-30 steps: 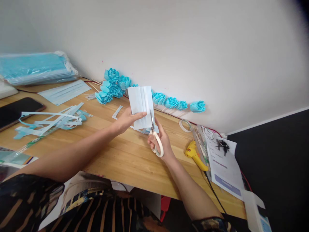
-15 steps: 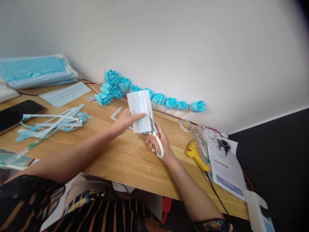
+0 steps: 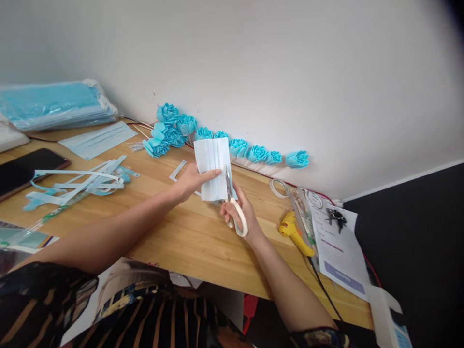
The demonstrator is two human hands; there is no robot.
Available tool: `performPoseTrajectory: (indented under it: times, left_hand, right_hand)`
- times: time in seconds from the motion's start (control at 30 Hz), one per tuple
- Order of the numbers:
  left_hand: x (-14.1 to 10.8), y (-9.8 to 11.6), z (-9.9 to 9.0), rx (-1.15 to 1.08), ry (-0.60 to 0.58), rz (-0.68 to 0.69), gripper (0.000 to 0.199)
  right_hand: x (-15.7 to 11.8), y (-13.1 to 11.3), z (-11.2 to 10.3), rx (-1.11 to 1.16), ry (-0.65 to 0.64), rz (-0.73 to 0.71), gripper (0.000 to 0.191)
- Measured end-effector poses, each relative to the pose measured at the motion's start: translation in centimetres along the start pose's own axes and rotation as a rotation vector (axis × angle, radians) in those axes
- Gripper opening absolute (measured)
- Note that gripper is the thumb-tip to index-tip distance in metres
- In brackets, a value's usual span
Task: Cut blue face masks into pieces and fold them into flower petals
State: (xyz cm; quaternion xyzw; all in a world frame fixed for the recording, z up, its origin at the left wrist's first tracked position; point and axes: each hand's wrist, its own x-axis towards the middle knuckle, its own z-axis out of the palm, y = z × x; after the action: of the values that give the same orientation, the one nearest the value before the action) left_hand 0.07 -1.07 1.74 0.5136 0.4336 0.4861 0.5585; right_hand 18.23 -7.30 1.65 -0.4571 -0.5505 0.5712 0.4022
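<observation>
A pale blue, folded mask sheet [image 3: 213, 157] is held upright over the middle of the wooden table. My left hand [image 3: 192, 181] grips it from the left, with the thumb across its front. In my right hand [image 3: 241, 210] are white-handled scissors [image 3: 239, 220], whose metal blades lie along the sheet's right side. The fingers of my right hand are curled round the handles. A narrow part of the sheet shows to the right of the blades.
Blue flowers [image 3: 238, 148] line the wall. Left are cut strips [image 3: 90, 181], a flat mask sheet [image 3: 97, 140], a phone [image 3: 32, 169] and bagged masks [image 3: 54, 104]. Right are a tape roll [image 3: 279, 188], yellow glue gun [image 3: 295, 234], keys [image 3: 337, 218] and printed paper [image 3: 337, 251].
The sheet has shifted slightly to the right and turned a little in my left hand. The scissors and my right hand have moved very slightly right.
</observation>
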Motion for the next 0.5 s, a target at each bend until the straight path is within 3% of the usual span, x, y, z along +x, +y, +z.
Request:
performPoseTrajectory:
  times: [0.5]
  left_hand:
    - [0.03,-0.07,0.09,-0.034,-0.011,0.024,0.057]
  right_hand:
    - [0.04,0.54,0.24,0.055,0.018,0.006,0.095]
